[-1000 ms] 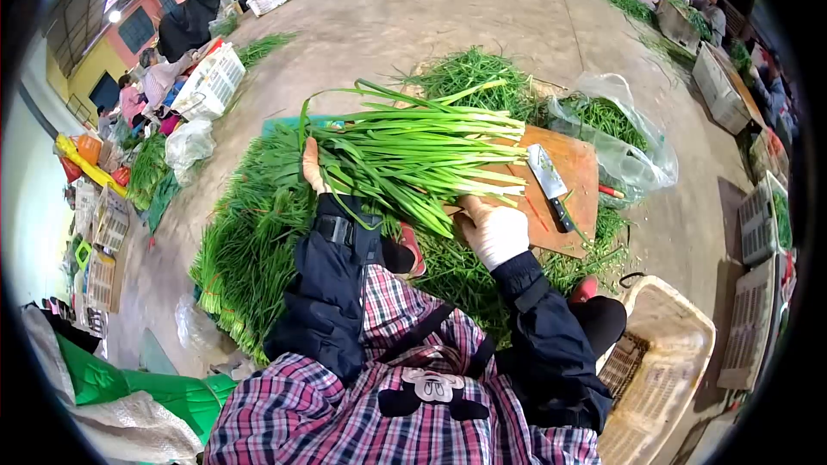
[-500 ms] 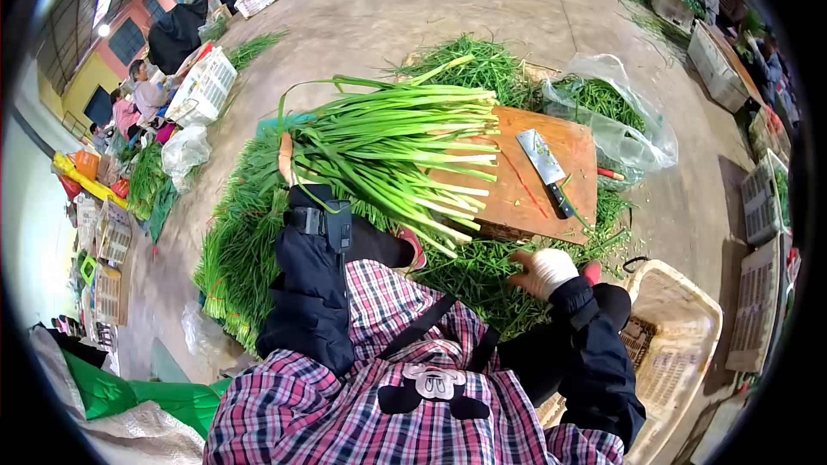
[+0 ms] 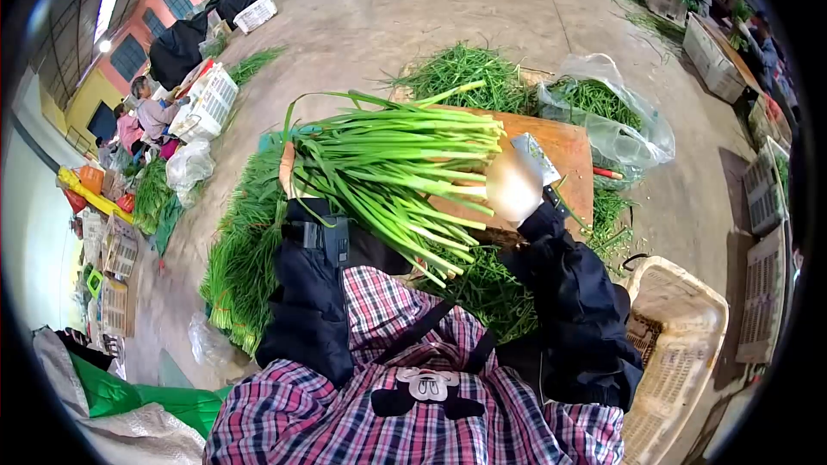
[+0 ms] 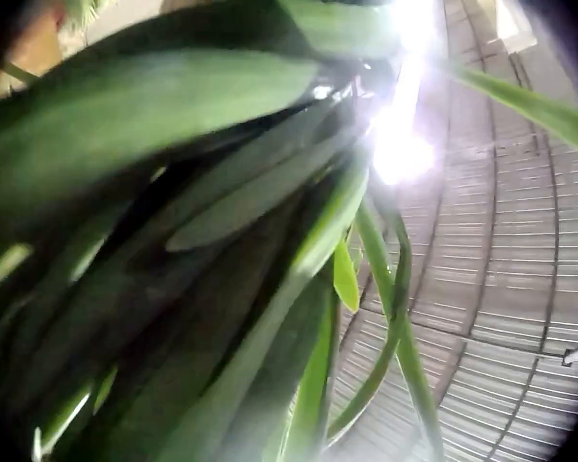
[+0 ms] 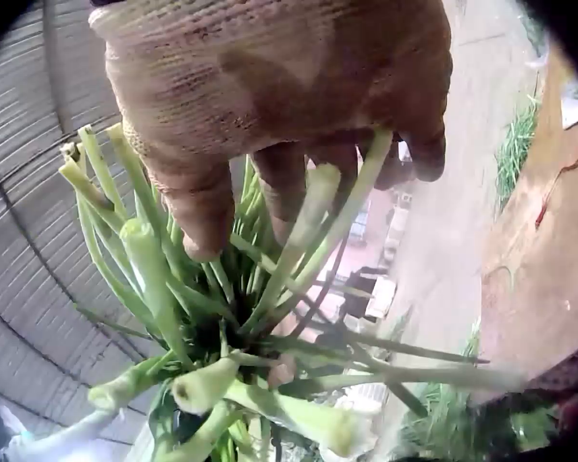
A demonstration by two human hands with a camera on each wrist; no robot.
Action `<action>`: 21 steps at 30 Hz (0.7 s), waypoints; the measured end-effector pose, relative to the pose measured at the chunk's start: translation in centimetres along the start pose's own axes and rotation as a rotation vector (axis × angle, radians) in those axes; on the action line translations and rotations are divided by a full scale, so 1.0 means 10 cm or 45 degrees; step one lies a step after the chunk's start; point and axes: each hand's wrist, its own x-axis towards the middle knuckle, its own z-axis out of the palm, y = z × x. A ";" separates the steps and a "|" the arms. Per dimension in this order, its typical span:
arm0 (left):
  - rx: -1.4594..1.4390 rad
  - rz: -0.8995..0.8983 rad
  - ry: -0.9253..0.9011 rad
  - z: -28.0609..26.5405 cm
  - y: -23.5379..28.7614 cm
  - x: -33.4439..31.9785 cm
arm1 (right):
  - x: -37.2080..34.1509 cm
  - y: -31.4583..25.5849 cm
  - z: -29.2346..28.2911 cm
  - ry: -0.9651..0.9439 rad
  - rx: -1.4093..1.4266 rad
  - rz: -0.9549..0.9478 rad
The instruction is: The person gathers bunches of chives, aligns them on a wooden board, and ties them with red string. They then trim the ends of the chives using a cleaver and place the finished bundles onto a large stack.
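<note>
A bundle of long green stalks (image 3: 396, 151) lies across the left hand (image 3: 287, 174), which grips it near the leafy end, thumb up; most of its fingers are hidden beneath. Broad leaves (image 4: 154, 106) fill much of the left wrist view. The right hand (image 3: 514, 185), wrapped in pale cloth and blurred, is at the pale stem ends. In the right wrist view this hand (image 5: 279, 87) hangs over the stem ends (image 5: 207, 385), its fingers spread and loosely bent among them. Beyond it, a cleaver (image 3: 534, 158) lies on a wooden board (image 3: 568, 151), partly covered by the hand.
More greens (image 3: 245, 250) are heaped at the left, with another pile (image 3: 469, 77) behind the board. A clear plastic bag of greens (image 3: 637, 142) stands at the right. A white basket (image 3: 702, 301) is by the right leg. People sit near crates farther off.
The right hand left the stems, dropped toward the right knee, then rose to the stem ends. The left hand and bundle shifted left and remain raised.
</note>
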 end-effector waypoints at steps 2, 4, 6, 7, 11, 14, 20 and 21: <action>0.013 -0.081 -0.081 0.01 0.02 0.02 | 0.02 0.22 -0.17 -0.109 0.158 -0.106; -0.041 -0.118 -0.086 0.12 -0.01 0.03 | -0.08 0.23 -0.09 0.084 0.175 -0.006; 0.011 -0.031 -0.084 0.12 -0.01 0.04 | -0.17 0.11 0.18 0.419 -0.523 0.210; -0.083 -0.002 -0.060 0.13 -0.03 0.05 | -0.25 0.13 0.12 0.358 -0.665 0.185; -0.086 -0.040 -0.041 0.19 -0.02 0.11 | -0.77 0.12 -0.15 0.165 -0.946 0.373; -0.039 0.012 0.050 0.27 -0.07 0.05 | -1.17 0.22 -0.43 0.140 -1.591 0.578; -0.056 -0.036 0.115 0.17 -0.06 0.08 | -1.16 0.06 0.25 0.675 -1.738 0.134; -0.062 -0.042 0.135 0.17 -0.08 0.08 | -1.11 0.08 0.38 0.758 -1.290 0.094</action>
